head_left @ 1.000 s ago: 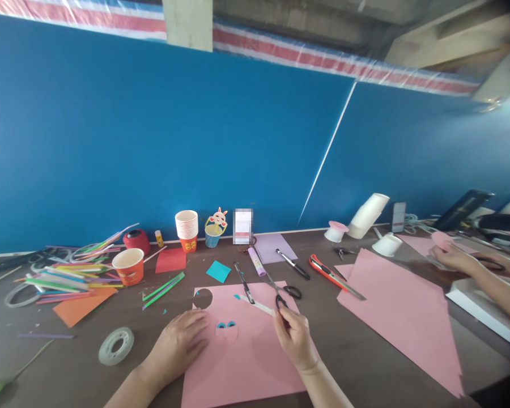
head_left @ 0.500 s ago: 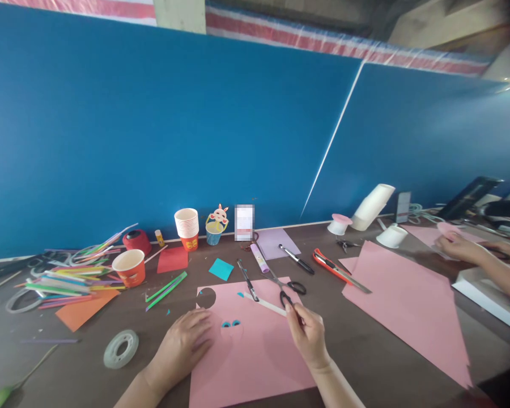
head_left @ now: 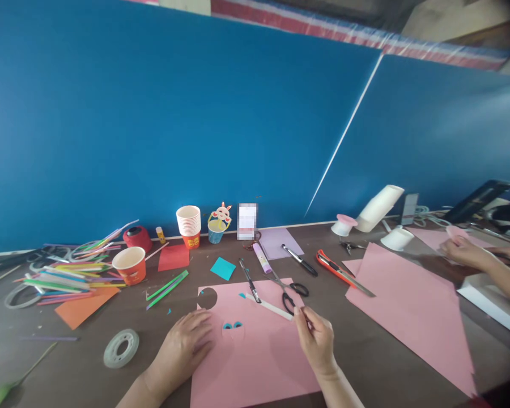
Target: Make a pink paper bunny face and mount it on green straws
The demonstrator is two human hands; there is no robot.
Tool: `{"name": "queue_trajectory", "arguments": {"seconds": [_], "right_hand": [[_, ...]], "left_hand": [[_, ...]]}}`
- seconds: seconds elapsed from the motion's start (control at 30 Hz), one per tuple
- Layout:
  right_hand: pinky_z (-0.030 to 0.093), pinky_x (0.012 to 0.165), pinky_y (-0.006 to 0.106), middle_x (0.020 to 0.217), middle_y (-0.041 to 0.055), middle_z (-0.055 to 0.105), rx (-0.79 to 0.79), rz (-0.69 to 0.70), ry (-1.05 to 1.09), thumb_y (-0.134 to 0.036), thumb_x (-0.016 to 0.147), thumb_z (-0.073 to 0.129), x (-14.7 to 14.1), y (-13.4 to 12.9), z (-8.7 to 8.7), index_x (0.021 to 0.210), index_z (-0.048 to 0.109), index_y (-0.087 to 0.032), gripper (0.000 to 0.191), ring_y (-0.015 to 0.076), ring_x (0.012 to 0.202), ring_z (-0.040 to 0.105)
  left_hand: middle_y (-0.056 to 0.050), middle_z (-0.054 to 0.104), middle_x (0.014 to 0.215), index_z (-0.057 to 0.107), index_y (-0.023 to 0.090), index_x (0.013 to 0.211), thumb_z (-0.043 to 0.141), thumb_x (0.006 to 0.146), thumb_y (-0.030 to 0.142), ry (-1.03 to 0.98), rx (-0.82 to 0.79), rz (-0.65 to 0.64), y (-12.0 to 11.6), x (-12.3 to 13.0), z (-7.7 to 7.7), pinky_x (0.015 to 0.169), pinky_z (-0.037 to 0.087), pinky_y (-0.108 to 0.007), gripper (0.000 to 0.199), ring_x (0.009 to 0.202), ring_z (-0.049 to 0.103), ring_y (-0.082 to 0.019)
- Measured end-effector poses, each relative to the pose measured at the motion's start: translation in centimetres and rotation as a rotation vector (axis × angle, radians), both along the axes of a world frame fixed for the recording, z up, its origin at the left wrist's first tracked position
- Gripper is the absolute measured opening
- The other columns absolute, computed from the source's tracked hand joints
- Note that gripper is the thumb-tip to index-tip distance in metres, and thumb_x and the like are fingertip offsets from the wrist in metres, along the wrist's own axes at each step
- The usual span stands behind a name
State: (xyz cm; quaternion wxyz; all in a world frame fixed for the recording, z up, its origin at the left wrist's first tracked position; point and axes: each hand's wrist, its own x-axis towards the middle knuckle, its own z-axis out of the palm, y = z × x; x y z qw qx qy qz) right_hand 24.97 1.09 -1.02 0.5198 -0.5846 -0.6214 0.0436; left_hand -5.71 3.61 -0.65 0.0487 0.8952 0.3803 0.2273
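Note:
My left hand (head_left: 185,343) lies with fingers extended across the left edge of a pink sheet of paper (head_left: 255,368). A round hole at the sheet's upper left shows the dark table. On the sheet rests a pale pink disc (head_left: 233,335) with two blue-and-black eyes. My right hand (head_left: 317,334) is pinched closed over the sheet's right side; whatever its fingertips hold is too small to make out. Just left of those fingertips are a white strip (head_left: 276,310) and black-handled scissors (head_left: 288,301). A pen (head_left: 249,280) crosses the strip's far end.
Pink sheets (head_left: 408,311) and an orange box cutter (head_left: 335,271) lie to the right. A co-worker's hands (head_left: 463,249) are beyond. At left are a tape roll (head_left: 110,354), coloured straws (head_left: 63,283) and a red paper cup (head_left: 134,275). A glue stick (head_left: 262,258) lies ahead.
My right hand has shifted slightly right and down, away from the scissors, exposing more of the white strip's near end. My left hand stays on the paper. The view has moved a little.

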Motion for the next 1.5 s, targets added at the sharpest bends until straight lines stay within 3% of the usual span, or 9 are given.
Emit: {"name": "queue_trajectory", "arguments": {"seconds": [0.4,0.53,0.7,0.83,0.93,1.07,1.2,1.5], "right_hand": [[0.027,0.04,0.02,0.045,-0.0063,0.027,-0.008,-0.02,-0.01,-0.026,0.082,0.048,-0.4,0.1,0.7,0.051,0.037,-0.02,0.034,0.0078,0.039,0.029],[0.027,0.039,0.021,0.045,-0.0059,0.029,0.012,0.018,-0.042,-0.024,0.082,0.047,-0.5,0.2,0.7,0.052,0.039,-0.02,0.032,0.0079,0.039,0.029],[0.032,0.043,0.023,0.049,-0.0021,0.041,-0.033,0.224,-0.165,-0.019,0.083,0.045,-1.3,0.1,1.0,0.059,0.047,-0.019,0.025,0.011,0.043,0.039],[0.039,0.055,0.025,0.061,0.0018,0.053,-0.14,0.478,-0.343,-0.015,0.083,0.044,-3.3,-0.4,2.1,0.081,0.058,-0.018,0.015,0.0141,0.056,0.05],[0.041,0.063,0.026,0.073,0.004,0.059,-0.207,0.541,-0.46,-0.012,0.083,0.043,-4.7,-0.5,3.0,0.094,0.058,-0.019,0.02,0.0161,0.069,0.055],[0.041,0.061,0.024,0.078,0.0042,0.059,-0.293,0.551,-0.587,-0.012,0.083,0.042,-5.8,-0.4,3.2,0.101,0.058,-0.02,0.026,0.0163,0.073,0.056],[0.04,0.061,0.024,0.081,0.0043,0.058,-0.316,0.528,-0.622,-0.013,0.084,0.042,-6.1,-0.1,2.4,0.106,0.057,-0.022,0.028,0.0166,0.074,0.055],[0.038,0.06,0.024,0.077,0.004,0.056,-0.303,0.515,-0.588,-0.013,0.084,0.041,-6.3,0.0,1.3,0.106,0.059,-0.022,0.03,0.0163,0.073,0.054]], "left_hand": [[-0.008,0.06,0.11,0.06,0.022,0.1,0.055,0.075,0.019,-0.015,-0.041,0.008,0.0,0.1,0.0,0.089,0.047,-0.041,0.026,0.105,0.054,-0.024],[-0.008,0.06,0.1,0.061,0.021,0.095,0.054,0.074,0.016,-0.075,-0.061,0.024,-0.1,0.3,0.7,0.084,0.048,-0.038,0.022,0.096,0.055,-0.022],[-0.007,0.058,0.087,0.06,0.021,0.098,0.044,0.08,0.012,-0.066,-0.072,-0.039,-0.7,0.9,1.6,0.072,0.048,-0.033,0.026,0.081,0.055,-0.018],[-0.007,0.057,0.088,0.056,0.022,0.107,0.039,0.083,0.01,0.005,-0.036,-0.081,-1.2,1.5,1.4,0.074,0.046,-0.033,0.032,0.083,0.053,-0.018],[-0.006,0.057,0.089,0.055,0.022,0.109,0.039,0.083,0.011,0.036,-0.002,-0.077,-1.2,1.9,0.9,0.073,0.046,-0.032,0.032,0.084,0.053,-0.018],[-0.006,0.056,0.091,0.05,0.025,0.116,0.041,0.083,0.01,0.151,-0.004,-0.052,-1.2,2.2,0.7,0.069,0.045,-0.033,0.038,0.082,0.052,-0.019],[-0.005,0.055,0.092,0.045,0.03,0.122,0.042,0.082,0.009,0.231,-0.006,-0.039,-1.1,2.3,0.8,0.069,0.044,-0.034,0.045,0.083,0.051,-0.02],[-0.005,0.053,0.093,0.044,0.03,0.123,0.042,0.084,0.013,0.211,-0.068,-0.058,-1.0,2.2,0.8,0.071,0.043,-0.034,0.043,0.085,0.049,-0.02]]}}
